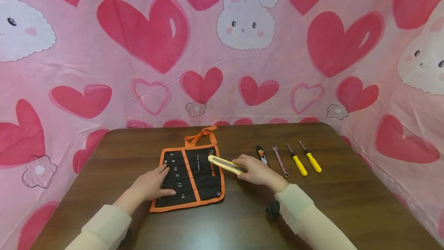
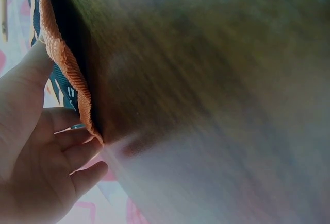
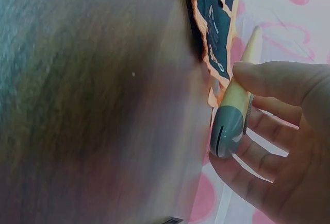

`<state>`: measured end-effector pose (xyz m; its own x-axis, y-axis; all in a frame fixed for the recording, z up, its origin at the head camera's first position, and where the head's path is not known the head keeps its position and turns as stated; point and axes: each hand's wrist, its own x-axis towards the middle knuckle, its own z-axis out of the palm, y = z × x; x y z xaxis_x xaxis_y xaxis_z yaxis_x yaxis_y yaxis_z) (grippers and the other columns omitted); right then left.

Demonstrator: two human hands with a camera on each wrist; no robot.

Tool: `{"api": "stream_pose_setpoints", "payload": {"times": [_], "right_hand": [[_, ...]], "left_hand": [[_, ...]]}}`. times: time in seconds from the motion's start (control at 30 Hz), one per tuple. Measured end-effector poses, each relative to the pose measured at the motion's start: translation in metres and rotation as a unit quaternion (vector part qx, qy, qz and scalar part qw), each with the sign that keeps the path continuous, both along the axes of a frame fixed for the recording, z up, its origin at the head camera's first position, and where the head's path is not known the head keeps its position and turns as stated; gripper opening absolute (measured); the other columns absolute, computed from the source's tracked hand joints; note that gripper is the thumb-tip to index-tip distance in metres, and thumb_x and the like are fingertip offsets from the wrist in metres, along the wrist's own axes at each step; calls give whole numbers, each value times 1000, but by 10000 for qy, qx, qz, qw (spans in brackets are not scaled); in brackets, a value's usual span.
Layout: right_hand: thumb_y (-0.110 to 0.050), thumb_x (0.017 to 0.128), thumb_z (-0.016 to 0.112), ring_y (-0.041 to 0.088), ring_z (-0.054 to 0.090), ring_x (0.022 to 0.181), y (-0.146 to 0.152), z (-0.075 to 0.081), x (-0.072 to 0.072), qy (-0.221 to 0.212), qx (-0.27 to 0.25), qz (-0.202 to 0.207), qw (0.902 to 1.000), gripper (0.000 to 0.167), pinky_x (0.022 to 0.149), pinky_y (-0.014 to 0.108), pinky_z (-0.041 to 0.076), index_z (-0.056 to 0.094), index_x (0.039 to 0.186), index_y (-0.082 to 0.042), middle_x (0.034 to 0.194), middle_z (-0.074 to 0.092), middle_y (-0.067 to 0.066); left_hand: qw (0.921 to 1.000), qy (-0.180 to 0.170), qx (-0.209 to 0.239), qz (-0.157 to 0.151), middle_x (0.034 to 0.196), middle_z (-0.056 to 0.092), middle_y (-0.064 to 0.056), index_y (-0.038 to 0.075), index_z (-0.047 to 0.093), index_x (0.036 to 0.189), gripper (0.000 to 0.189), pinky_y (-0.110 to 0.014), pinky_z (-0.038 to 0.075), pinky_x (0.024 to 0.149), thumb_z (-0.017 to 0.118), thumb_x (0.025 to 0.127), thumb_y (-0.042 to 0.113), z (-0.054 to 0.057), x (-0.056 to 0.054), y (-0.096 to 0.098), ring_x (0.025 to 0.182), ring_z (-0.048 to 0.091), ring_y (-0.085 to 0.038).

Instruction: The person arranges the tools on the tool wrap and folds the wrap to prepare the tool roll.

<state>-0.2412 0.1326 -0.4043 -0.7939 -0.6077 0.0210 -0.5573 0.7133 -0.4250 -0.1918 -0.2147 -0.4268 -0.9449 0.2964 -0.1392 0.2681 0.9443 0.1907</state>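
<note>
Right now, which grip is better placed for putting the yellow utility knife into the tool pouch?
The right grip, probably: it holds the yellow utility knife, pointing toward the tool pouch. The left grip touches the pouch's left side and could steady it.

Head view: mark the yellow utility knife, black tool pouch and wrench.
Yellow utility knife (image 1: 225,164), head view: middle of its body.
Black tool pouch (image 1: 190,176), head view: orange band between panels.
Wrench (image 1: 280,161), head view: middle of its shaft.

On the right of the table (image 1: 347,207) lie a wrench (image 1: 280,161) and two yellow screwdrivers (image 1: 300,166), pink cloth (image 1: 295,65) hanging beyond the far edge.
</note>
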Motion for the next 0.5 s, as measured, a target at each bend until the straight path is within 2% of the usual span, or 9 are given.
{"api": "stream_pose_setpoints", "payload": {"times": [0.23, 0.5], "right_hand": [[-11, 80, 72, 12, 52, 88, -3, -2, 3, -196, 147, 298, 9993, 44, 78, 34, 47, 60, 122, -7, 107, 58, 0], [-11, 80, 72, 8, 52, 88, -7, -3, 7, -393, 188, 637, 9970, 42, 81, 32, 47, 61, 121, -10, 104, 58, -6]], "left_hand": [[10000, -47, -13, 83, 135, 39, -26, -5, 45, 132, 94, -56, 38, 92, 67, 69, 62, 1, 2, 1, 117, 43, -45], [10000, 11, 3, 59, 134, 40, -27, -6, 45, 131, 95, -57, 39, 91, 67, 68, 62, 2, 2, 2, 116, 44, -45]]}}
